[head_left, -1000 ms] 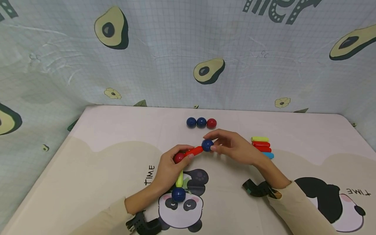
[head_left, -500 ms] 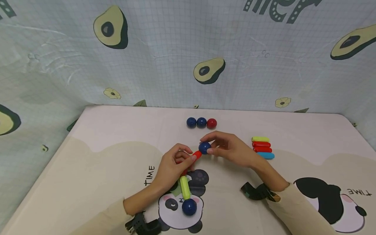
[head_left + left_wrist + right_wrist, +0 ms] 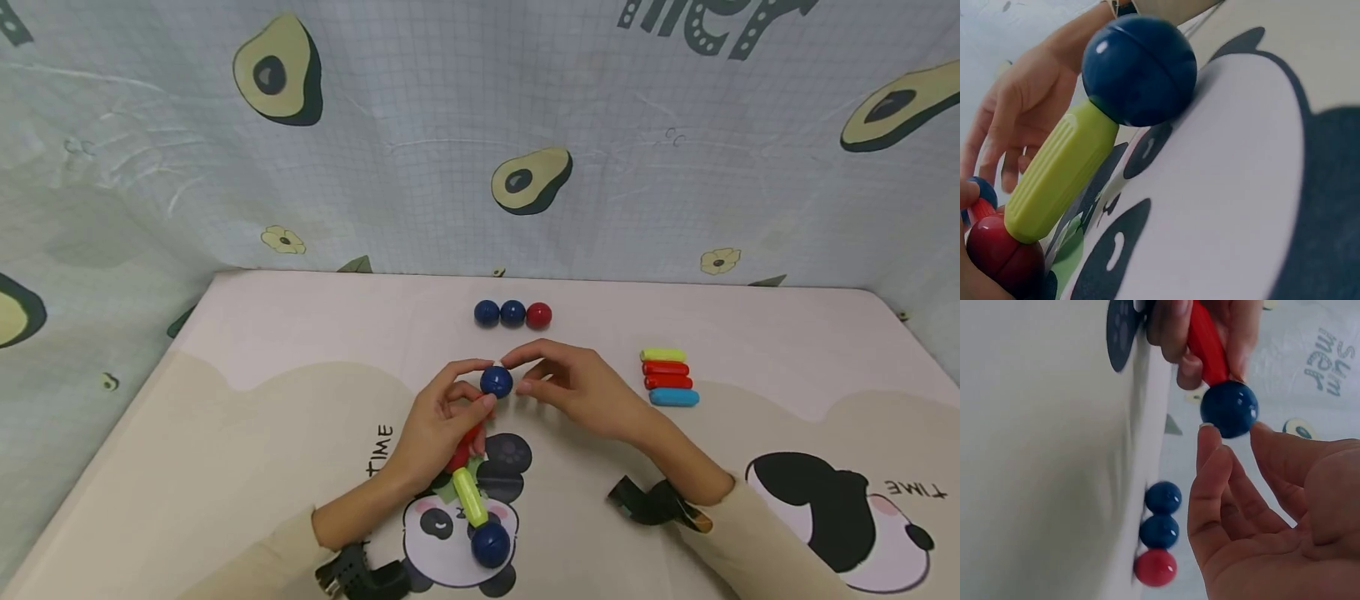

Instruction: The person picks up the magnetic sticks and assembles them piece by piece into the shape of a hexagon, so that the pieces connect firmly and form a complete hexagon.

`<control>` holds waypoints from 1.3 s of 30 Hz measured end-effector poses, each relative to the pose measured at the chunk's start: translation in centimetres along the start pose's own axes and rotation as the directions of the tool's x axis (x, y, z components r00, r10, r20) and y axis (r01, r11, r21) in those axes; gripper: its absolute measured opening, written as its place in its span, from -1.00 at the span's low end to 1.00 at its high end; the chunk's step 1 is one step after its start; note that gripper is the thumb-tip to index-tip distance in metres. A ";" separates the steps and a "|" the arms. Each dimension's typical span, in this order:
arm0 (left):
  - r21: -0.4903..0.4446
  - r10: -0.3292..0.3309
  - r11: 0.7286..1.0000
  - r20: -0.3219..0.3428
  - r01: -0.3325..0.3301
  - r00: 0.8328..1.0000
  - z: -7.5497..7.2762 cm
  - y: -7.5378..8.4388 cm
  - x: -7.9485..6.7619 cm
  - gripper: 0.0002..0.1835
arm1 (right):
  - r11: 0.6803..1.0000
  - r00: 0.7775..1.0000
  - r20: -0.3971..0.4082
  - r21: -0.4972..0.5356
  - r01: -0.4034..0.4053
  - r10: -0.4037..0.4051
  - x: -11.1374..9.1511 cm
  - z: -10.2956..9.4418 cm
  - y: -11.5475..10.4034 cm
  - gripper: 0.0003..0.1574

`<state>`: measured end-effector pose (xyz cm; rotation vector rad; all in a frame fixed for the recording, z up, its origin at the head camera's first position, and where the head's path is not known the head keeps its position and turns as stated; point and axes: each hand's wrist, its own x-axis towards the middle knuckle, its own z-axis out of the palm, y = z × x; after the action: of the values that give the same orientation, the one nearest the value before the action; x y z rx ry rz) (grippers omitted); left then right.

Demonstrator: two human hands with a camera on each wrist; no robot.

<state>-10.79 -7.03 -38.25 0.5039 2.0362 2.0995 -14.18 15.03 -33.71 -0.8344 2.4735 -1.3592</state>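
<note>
My left hand (image 3: pixel 438 429) grips a red stick (image 3: pixel 1207 347) between thumb and fingers, its index fingertip right at the blue ball (image 3: pixel 497 382) on the stick's upper end. At the other end is a red ball (image 3: pixel 1000 250), partly covered by the fingers. From there a yellow-green stick (image 3: pixel 469 497) leads down to a second blue ball (image 3: pixel 491 545), over the printed panda. The right hand (image 3: pixel 581 387) is beside the upper blue ball, thumb and fingers spread loosely, fingertips right at its surface in the right wrist view.
Two blue balls (image 3: pixel 513 313) and a red ball (image 3: pixel 538 315) sit in a row at the back. To the right lie a yellow-green stick (image 3: pixel 663 355), two red sticks (image 3: pixel 667 382) and a blue stick (image 3: pixel 674 397). A patterned curtain (image 3: pixel 420 125) hangs behind the table.
The joined balls and sticks have swung, the upper blue ball moving left and the lower one down and right. The right hand's grip on the upper ball has loosened.
</note>
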 end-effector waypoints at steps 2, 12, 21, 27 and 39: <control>-0.004 0.000 1.000 -0.016 0.000 1.000 0.0 -0.1 0.1 -0.56 | 0.999 1.000 -0.028 -0.049 -0.009 0.008 -0.4 -0.6 0.0 -0.61; -0.049 -0.048 0.998 -0.164 0.041 0.985 0.1 -0.2 0.4 -0.50 | 0.955 0.985 -0.171 -0.290 -0.068 0.018 -4.9 -4.9 1.8 -0.67; -0.067 -0.060 0.996 -0.144 0.051 0.988 0.1 -0.2 0.4 -0.55 | 0.881 0.967 -0.246 -0.469 -0.055 -0.070 -9.2 -6.7 4.1 -0.58; -0.070 -0.061 0.996 -0.117 0.053 0.991 -0.2 -0.1 0.6 -0.61 | 0.818 0.952 -0.303 -0.557 -0.141 -0.042 -11.4 -7.8 5.3 -0.55; -0.041 -0.063 0.997 -0.110 0.058 0.992 -0.4 -0.4 0.7 -0.62 | 0.801 0.963 -0.268 -0.581 -0.145 -0.021 -12.1 -8.1 6.4 -0.53</control>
<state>-11.65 -7.09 -38.52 0.3214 2.0380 2.1719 -10.11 30.34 -35.61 -0.6943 3.1777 -0.6776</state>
